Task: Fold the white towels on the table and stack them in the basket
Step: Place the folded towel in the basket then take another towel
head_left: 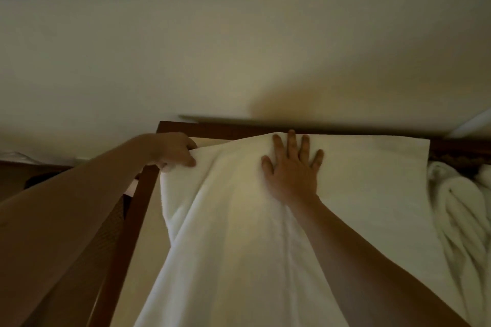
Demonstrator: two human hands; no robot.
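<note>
Towel (pixel 358 193) on dark-framed table (pixel 140 193) (cream wall (pixel 239 47) behind): left hand (pixel 172 152) pinches its edge, right hand (pixel 292 169) flat

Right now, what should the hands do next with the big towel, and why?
Probably the left hand should pull its pinched corner sideways to flatten the towel, because creases run down it while the right hand presses it flat on the table.

Two hands are in view: the left hand (pixel 174 151) at about nine o'clock, pinching cloth, and the right hand (pixel 292 167) pressed flat at centre. One white towel (pixel 358 193) lies spread on the one dark-framed worktop (pixel 143 193). At three o'clock sits one crumpled heap of white towels (pixel 457 209); how many it holds cannot be told.
</note>
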